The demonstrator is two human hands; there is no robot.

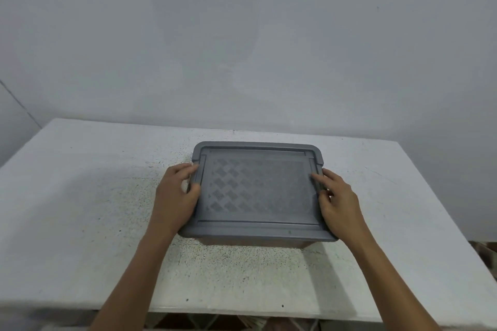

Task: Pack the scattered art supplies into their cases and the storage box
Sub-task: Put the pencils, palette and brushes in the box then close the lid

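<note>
A grey box point(252, 244) sits at the centre of a white table point(80, 209), with its patterned lid point(258, 191) on top. The left hand point(176, 193) curls round the lid's edge at 9 o'clock. The right hand point(337, 196) curls over the edge at 3 o'clock, index finger lying on the lid. No loose supplies show. If one side is pressed harder, the lid may seat crooked and a clip stay unlatched, or the box may skid toward 12 o'clock.
</note>
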